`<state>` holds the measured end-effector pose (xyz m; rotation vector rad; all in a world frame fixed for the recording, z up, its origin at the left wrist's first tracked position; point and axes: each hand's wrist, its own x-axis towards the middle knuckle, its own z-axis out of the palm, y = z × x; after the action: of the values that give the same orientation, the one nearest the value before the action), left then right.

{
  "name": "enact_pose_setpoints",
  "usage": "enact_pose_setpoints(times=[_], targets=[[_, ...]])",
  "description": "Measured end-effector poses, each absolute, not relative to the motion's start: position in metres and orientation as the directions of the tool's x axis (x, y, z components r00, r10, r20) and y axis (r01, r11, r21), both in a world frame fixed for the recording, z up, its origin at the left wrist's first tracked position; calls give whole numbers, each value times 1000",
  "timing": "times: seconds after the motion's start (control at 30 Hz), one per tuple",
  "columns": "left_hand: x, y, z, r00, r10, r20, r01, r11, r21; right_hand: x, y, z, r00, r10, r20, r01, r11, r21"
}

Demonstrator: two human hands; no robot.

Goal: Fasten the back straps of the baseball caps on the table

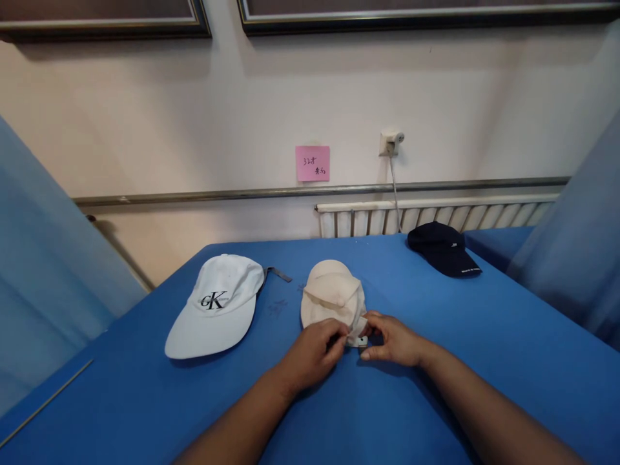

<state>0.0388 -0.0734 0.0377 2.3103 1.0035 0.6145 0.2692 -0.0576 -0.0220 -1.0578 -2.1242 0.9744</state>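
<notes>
A beige cap lies in the middle of the blue-covered table, its brim toward the wall and its crown partly folded in. At its near edge, my left hand pinches the cap's back strap between thumb and fingers. From the right, my right hand grips the same strap area with its fingertips, the thumb lower down by a small metal-looking buckle. The strap's exact path between the fingers is partly hidden. To the left rests a white cap with black letters, its grey strap trailing loose.
A dark navy cap sits at the table's back right. On the left edge lies a thin stick. Behind the table are a radiator, a metal rail and a plugged-in cord. Blue curtains hang at both sides.
</notes>
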Motion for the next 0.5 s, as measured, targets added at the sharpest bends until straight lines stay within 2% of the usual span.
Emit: enact_pose_setpoints(times=[0.2, 0.4, 0.5], targets=[[39, -69, 30, 445, 875, 193, 394, -385, 835, 262, -62, -21, -462, 865, 193, 498, 433, -751], [40, -66, 25, 325, 922, 210, 290, -309, 906, 262, -50, -38, -370, 911, 183, 406, 336, -850], [41, -66, 26, 302, 930, 212, 261, -294, 919, 263, -51, -36, -388, 903, 184, 349, 329, -878]])
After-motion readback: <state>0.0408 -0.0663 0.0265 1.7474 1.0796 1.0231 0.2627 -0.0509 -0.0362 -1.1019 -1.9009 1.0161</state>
